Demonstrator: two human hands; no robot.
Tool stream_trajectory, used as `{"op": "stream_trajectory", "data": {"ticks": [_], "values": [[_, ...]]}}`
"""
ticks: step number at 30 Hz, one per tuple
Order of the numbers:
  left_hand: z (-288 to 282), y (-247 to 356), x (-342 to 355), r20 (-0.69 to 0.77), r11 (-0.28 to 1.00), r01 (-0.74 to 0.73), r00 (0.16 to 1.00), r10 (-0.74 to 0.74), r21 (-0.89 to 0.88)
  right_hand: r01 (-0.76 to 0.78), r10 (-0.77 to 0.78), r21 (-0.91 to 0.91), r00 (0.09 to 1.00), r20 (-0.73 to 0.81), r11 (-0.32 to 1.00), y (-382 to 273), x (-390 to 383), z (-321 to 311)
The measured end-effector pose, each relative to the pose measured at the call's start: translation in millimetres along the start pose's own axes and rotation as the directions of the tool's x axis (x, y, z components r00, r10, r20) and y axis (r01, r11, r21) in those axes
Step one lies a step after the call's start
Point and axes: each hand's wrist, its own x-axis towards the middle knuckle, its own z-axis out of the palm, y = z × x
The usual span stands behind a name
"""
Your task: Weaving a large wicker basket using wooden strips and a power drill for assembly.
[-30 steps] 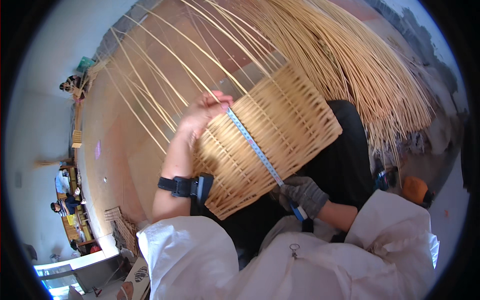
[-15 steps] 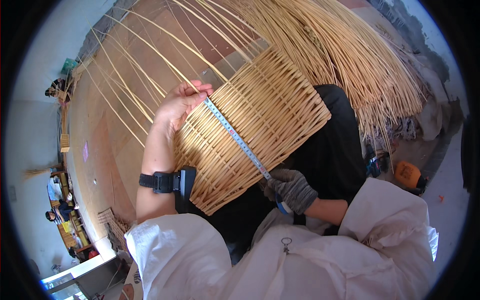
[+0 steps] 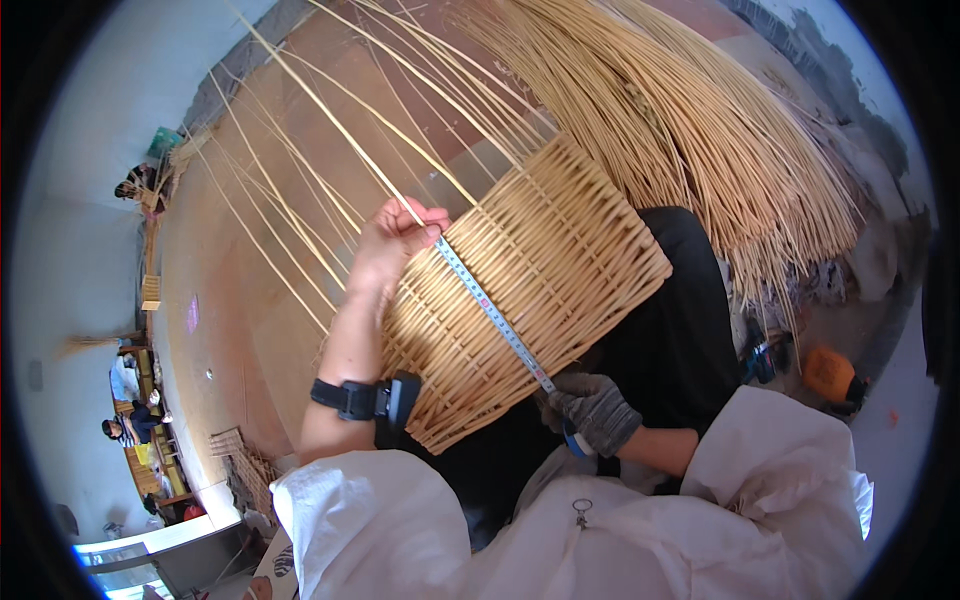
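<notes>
Across my lap lies a woven wicker panel (image 3: pixel 580 235), with long uncut rods (image 3: pixel 345 130) running out from its far edge. A tape measure (image 3: pixel 495 315) is stretched over the weave from the far edge to the near one. My left hand (image 3: pixel 395 240), bare, pinches the tape's end at the far edge, beside one of the rods. At the near edge my right hand (image 3: pixel 598 410), in a grey glove, is closed around the tape's case; only a blue bit of the case shows below the fingers.
A big bundle of loose wicker rods (image 3: pixel 690 130) spreads over the floor at the far right. Beyond my right knee sits an orange and black object (image 3: pixel 832 375). Far left, another person (image 3: pixel 130 428) is near some shelving. A woven piece (image 3: pixel 243 462) lies at the left.
In the picture, panel, tape and both hands have shifted slightly right and down together with the surroundings. Both hands keep their hold, and the tape stays stretched across the weave.
</notes>
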Motion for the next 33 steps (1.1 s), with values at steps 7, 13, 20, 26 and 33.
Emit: {"op": "stream_trajectory", "data": {"ticks": [7, 13, 20, 26, 33], "values": [[18, 20, -22, -0.21, 0.465, -0.164, 0.729, 0.651, 0.87, 0.034, -0.036, 0.065, 0.999, 0.038, 0.997, -30, -8, -28], [51, 24, 19, -0.121, 0.982, 0.034, 0.993, -0.011, 0.188, -0.038, 0.037, 0.016, 0.998, 0.048, 0.999, -50, -9, -48], [41, 13, 34, 0.077, 0.98, 0.197, 0.978, -0.195, -0.016, -0.053, 0.052, 0.028, 0.998, 0.044, 0.998, -48, -9, -42], [40, 12, 35, 0.1, 0.979, 0.202, 0.975, -0.2, -0.019, -0.028, 0.026, -0.033, 0.997, -0.066, 0.999, -47, -7, -40], [42, 18, 33, 0.114, 0.974, 0.218, 0.971, -0.211, -0.055, 0.0, -0.007, -0.073, 0.994, -0.106, 0.997, -48, -9, -32]]}}
